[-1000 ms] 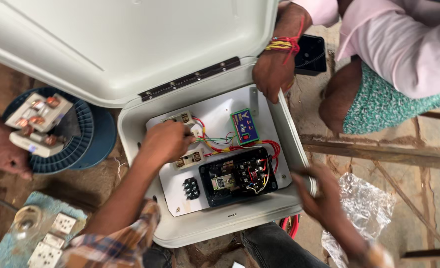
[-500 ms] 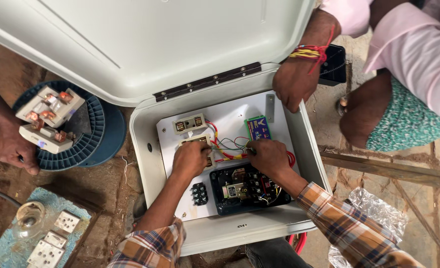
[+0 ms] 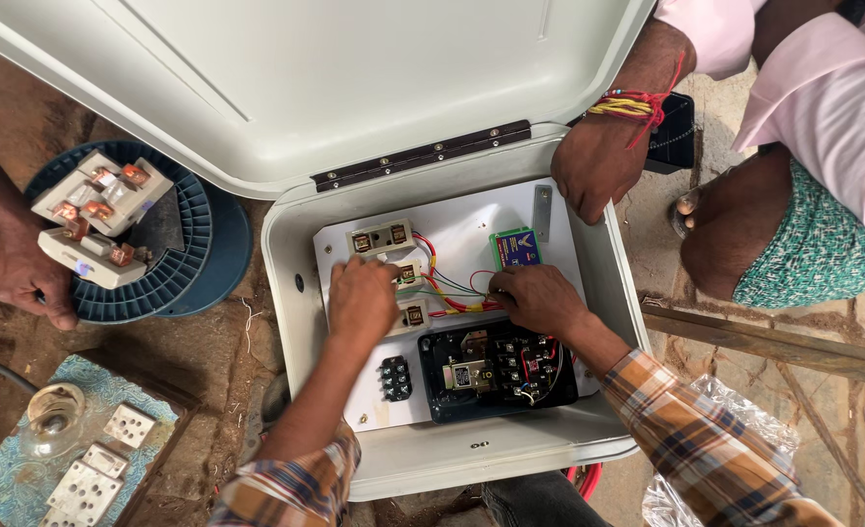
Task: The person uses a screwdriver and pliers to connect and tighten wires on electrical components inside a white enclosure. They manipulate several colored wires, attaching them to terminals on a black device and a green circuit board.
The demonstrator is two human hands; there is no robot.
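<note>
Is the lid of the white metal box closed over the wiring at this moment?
No: the lid is swung open on its hinge, and both the left hand and right hand reach onto the wiring inside the box.

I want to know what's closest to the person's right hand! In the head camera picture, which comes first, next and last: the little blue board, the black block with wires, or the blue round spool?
From the right hand:
1. Little blue board, just above the hand inside the box.
2. Black block with wires, just below it; nearly as close.
3. Blue round spool, far left, outside the box.
</note>
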